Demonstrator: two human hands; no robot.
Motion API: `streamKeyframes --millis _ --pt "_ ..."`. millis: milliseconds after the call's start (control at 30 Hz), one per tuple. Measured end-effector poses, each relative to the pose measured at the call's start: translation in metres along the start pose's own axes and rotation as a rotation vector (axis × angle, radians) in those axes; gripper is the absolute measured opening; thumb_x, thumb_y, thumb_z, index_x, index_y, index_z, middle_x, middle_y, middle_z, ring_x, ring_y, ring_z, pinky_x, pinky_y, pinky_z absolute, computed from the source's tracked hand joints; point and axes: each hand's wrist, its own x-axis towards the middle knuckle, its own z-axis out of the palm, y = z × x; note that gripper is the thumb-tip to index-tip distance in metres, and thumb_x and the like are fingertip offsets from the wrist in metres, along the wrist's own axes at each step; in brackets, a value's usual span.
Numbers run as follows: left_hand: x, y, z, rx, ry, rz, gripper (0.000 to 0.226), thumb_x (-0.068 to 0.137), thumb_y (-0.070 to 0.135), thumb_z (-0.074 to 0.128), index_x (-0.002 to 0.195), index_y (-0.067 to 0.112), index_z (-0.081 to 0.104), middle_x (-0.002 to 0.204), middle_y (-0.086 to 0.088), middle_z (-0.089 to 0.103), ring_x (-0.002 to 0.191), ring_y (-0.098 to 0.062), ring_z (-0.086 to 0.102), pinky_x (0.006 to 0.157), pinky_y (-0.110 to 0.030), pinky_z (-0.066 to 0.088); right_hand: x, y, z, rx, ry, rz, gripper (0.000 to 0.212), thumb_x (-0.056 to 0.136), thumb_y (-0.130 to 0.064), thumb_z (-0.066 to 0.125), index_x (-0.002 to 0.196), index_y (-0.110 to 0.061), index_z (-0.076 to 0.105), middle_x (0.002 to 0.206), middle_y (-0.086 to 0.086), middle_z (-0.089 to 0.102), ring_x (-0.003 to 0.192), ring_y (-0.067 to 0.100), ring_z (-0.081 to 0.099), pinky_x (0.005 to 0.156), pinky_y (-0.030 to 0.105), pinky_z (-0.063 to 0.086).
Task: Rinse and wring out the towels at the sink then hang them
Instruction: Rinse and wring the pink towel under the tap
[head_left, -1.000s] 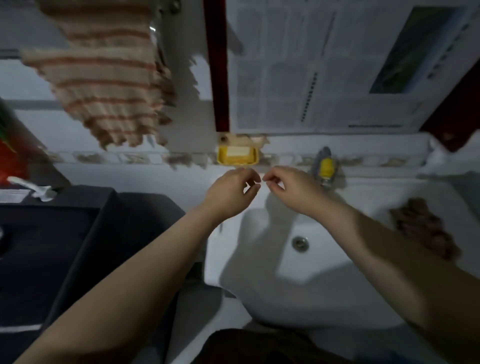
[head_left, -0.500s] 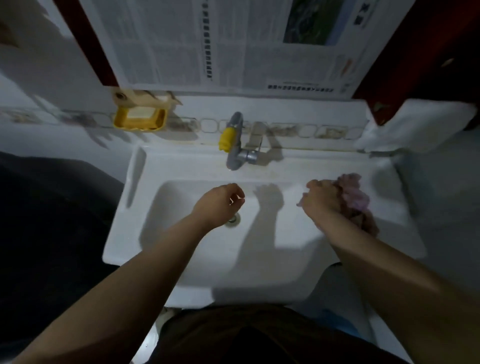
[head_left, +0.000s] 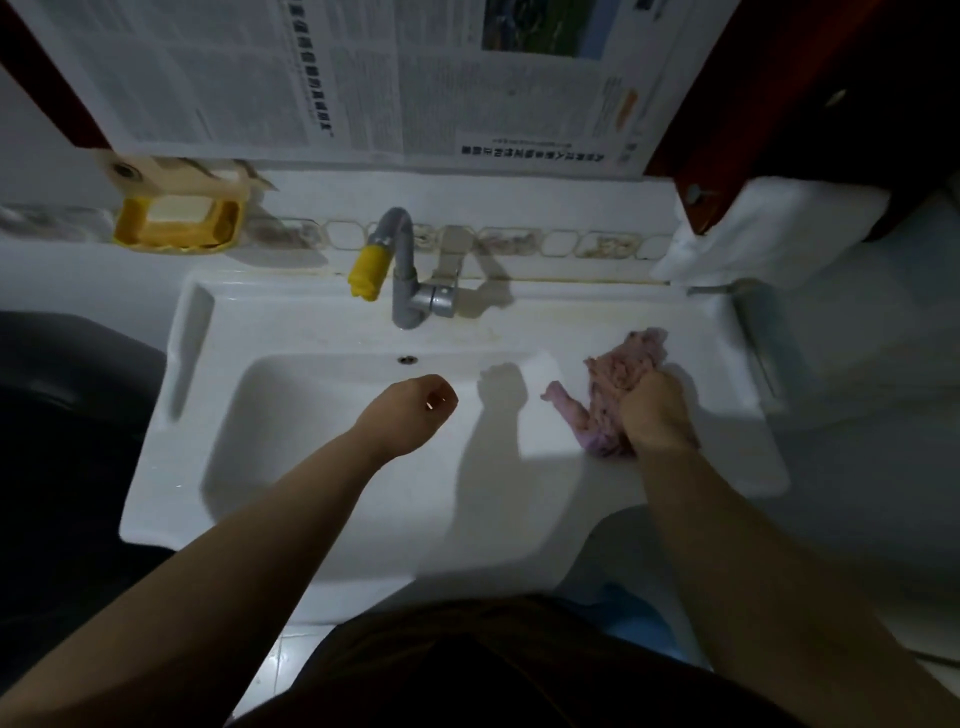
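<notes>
The right hand (head_left: 655, 415) grips the pink towel (head_left: 615, 384) on the sink (head_left: 197, 332) rim's right side; the left hand (head_left: 415, 410) hangs loosely curled, empty. One-handed, the bunched towel could slip and drop.

a yellow soap dish (head_left: 176, 227) holding a pale bar sits on the tiled ledge, far beyond the fingers and to their left. newspaper sheets (head_left: 363, 78) cover the wall above it. a folded white cloth (head_left: 769, 228) lies beyond the fingers at the right.

2 bare forearms, no sleeves; dark garment (head_left: 467, 670) at the waist.
</notes>
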Motion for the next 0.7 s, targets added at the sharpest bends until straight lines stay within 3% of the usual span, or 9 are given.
streamKeyframes --millis 67,133,267,333,367,433,533,633,700 --pt "0.005 0.003 0.001 -0.021 -0.011 0.013 0.016 0.094 0.031 0.052 0.099 0.022 0.065 0.096 0.007 0.068 0.089 -0.014 0.061 0.074 -0.026 0.045 -0.001 0.009 -0.008 0.094 0.03 0.117 0.047 0.095 -0.034 0.044 0.134 -0.007 0.047 0.134 0.019 0.052 0.119 0.039 0.051 0.101 0.044 0.042" --pt "0.01 0.007 0.002 -0.052 -0.03 0.016 0.015 0.094 0.03 0.053 0.098 0.023 0.065 0.095 0.006 0.068 0.088 -0.014 0.062 0.073 -0.025 0.044 0.006 0.016 -0.017 0.217 0.095 0.168 0.033 0.095 -0.029 0.047 0.11 -0.003 0.063 0.112 0.018 0.064 0.101 0.036 0.06 0.087 0.039 0.049" --pt "0.015 0.029 0.002 -0.169 -0.053 0.053 0.01 0.094 0.025 0.055 0.095 0.021 0.064 0.091 0.007 0.068 0.088 -0.013 0.062 0.068 -0.015 0.042 0.004 0.009 -0.048 0.407 0.198 0.185 0.029 0.094 -0.023 0.048 0.11 -0.002 0.06 0.11 0.012 0.064 0.103 0.03 0.059 0.081 0.033 0.044" --pt "0.013 0.046 0.001 -0.27 -0.051 0.072 0.008 0.093 0.024 0.059 0.1 0.023 0.062 0.093 0.01 0.064 0.087 -0.011 0.061 0.067 -0.01 0.043 -0.004 0.002 -0.062 0.436 0.503 0.153 0.031 0.098 -0.025 0.041 0.109 0.001 0.053 0.102 0.021 0.064 0.093 0.033 0.061 0.071 0.035 0.041" --pt "0.011 0.055 0.0 -0.351 -0.079 0.084 0.016 0.091 0.025 0.063 0.107 0.024 0.061 0.099 0.01 0.063 0.088 -0.011 0.062 0.069 -0.01 0.045 -0.008 -0.005 -0.068 0.52 0.627 0.111 0.03 0.099 -0.027 0.04 0.104 0.0 0.052 0.094 0.02 0.062 0.085 0.03 0.06 0.067 0.034 0.038" --pt "0.006 0.074 -0.005 -0.513 -0.214 0.141 0.046 0.087 0.026 0.069 0.129 0.031 0.05 0.121 0.006 0.056 0.1 -0.012 0.062 0.076 -0.014 0.05 -0.018 -0.018 -0.087 0.815 0.676 -0.027 0.026 0.095 -0.027 0.046 0.096 -0.002 0.052 0.083 0.013 0.058 0.076 0.021 0.053 0.066 0.03 0.038" --pt "-0.003 0.1 -0.006 -0.557 -0.413 0.259 0.076 0.085 0.027 0.071 0.143 0.046 0.027 0.149 0.01 0.033 0.13 -0.009 0.042 0.097 -0.019 0.042 -0.038 -0.045 -0.118 1.258 0.356 -0.212 0.026 0.089 -0.024 0.051 0.097 -0.001 0.06 0.078 0.007 0.061 0.072 0.016 0.059 0.066 0.025 0.046" --pt "-0.005 0.111 -0.004 -0.701 -0.415 0.27 0.05 0.091 0.022 0.064 0.138 0.019 0.047 0.141 -0.003 0.052 0.128 -0.019 0.049 0.102 -0.029 0.044 -0.068 -0.075 -0.124 1.594 -0.175 -0.313 0.01 0.097 -0.011 0.049 0.101 -0.005 0.056 0.088 0.014 0.063 0.069 0.017 0.066 0.058 0.028 0.054" --pt "-0.006 0.104 -0.009 -0.891 -0.339 0.183 0.034 0.094 0.024 0.058 0.122 0.006 0.06 0.122 -0.017 0.064 0.116 -0.035 0.058 0.102 -0.045 0.046 -0.072 -0.088 -0.116 1.612 -0.22 -0.319 0.013 0.095 -0.006 0.051 0.102 -0.016 0.05 0.091 0.011 0.063 0.064 0.016 0.066 0.055 0.027 0.053"
